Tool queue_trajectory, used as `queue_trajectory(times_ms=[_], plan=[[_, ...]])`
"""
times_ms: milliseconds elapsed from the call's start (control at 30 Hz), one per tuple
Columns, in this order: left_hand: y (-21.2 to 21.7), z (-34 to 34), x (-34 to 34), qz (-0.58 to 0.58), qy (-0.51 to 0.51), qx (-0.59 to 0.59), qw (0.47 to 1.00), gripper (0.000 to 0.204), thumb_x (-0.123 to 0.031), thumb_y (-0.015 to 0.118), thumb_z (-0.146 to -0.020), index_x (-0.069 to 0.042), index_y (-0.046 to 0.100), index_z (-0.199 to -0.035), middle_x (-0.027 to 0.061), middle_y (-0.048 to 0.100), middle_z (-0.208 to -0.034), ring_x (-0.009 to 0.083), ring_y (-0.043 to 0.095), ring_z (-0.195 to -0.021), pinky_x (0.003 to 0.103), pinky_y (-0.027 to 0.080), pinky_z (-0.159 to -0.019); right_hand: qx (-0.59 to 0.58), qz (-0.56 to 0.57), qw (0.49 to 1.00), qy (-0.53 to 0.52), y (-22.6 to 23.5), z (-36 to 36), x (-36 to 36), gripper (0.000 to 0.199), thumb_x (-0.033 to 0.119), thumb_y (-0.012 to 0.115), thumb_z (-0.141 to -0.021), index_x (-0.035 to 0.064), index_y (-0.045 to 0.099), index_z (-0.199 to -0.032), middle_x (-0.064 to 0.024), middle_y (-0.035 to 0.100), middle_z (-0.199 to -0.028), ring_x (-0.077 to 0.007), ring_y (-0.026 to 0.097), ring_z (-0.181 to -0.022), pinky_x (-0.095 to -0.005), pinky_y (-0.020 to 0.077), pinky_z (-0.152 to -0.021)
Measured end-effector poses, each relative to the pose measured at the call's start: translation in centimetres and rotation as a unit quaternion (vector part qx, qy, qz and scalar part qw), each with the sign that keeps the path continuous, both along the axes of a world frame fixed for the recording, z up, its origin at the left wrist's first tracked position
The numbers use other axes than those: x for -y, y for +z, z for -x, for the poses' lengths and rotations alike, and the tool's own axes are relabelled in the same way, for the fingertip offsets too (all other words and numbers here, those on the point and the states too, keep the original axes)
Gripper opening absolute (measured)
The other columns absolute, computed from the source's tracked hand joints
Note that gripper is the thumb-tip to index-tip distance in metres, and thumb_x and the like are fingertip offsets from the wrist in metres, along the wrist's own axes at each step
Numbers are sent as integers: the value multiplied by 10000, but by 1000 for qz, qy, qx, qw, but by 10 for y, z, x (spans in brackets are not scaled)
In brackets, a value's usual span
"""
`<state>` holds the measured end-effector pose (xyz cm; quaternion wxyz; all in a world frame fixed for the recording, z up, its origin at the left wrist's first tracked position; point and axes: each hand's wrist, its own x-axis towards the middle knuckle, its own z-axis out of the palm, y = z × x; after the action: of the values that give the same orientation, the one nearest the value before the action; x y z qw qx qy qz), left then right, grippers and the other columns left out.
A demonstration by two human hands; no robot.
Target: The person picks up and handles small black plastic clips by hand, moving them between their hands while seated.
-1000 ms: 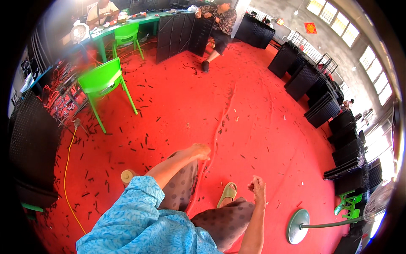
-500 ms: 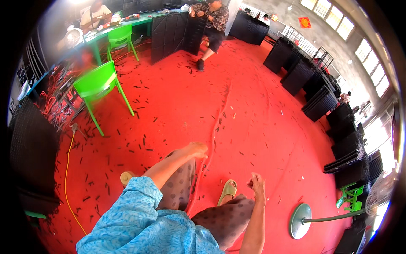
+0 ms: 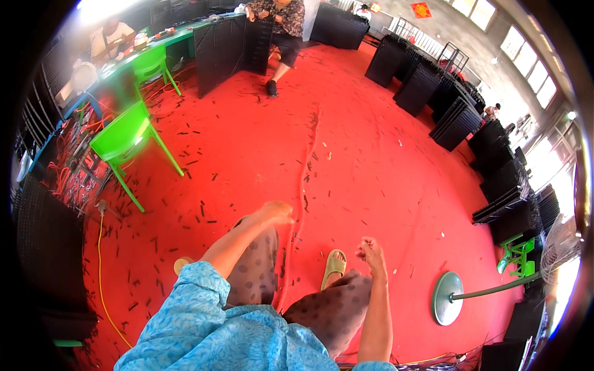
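Over the red floor, my left hand is stretched out in front of my left knee, its fingers loosely bent, nothing seen in it. My right hand is raised above my right knee, fingers loosely curled and partly apart, also with nothing visible in it. Both hands are well away from any object. Below and between them is a green sandal on my foot. A small tan round thing shows beside my left sleeve; its kind is unclear.
Green chairs stand at the left near a long table. A person sits behind black panels. Stacks of black panels line the right. A standing fan's round base and a yellow cable lie nearer.
My view has shifted, so the chairs and seated person lie further left in it and the fan base further right. My hands stay raised in much the same pose.
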<state>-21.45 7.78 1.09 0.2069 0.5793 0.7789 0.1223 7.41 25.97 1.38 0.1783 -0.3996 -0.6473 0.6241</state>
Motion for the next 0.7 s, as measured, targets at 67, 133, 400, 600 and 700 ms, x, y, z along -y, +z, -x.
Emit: queue_trajectory(times_ms=[67,133,400,600,700], plan=[[-4,2,0,1,19,12,1000,338,-365,551,-694,-47,570,-806,149,567,-827,312,541,-819,418,434,-691,34,5,999,17,4,1,0,274,233,500,-812,43,464,-1006,-54,540,-766,-111,545,-596,-240,456,-542],[-3,2,-2,24,16,7,1000,338,-366,552,-700,-63,569,-847,141,570,-832,302,540,-824,410,431,-690,32,17,999,13,2,0,-1,261,203,502,-806,33,468,-1001,-65,553,-763,-116,553,-587,-242,462,-538],[-4,1,-3,33,20,3,999,336,-368,560,-697,-92,575,-889,129,580,-840,295,546,-833,409,433,-692,1,-4,1000,-13,-1,-3,0,287,210,509,-805,25,456,-1017,-76,567,-810,-128,565,-624,-250,465,-558],[-7,2,-2,26,23,7,999,335,-373,558,-695,-87,572,-868,129,578,-825,299,546,-819,415,431,-676,10,4,1000,20,-5,-4,-4,277,217,499,-812,39,475,-1022,-78,568,-819,-125,565,-638,-242,459,-556],[-7,4,2,-13,0,6,1000,334,-359,558,-697,-41,564,-796,155,567,-816,314,538,-822,423,426,-691,31,5,999,24,-1,0,-3,275,239,500,-813,35,492,-998,-71,567,-806,-117,560,-631,-225,442,-535]])
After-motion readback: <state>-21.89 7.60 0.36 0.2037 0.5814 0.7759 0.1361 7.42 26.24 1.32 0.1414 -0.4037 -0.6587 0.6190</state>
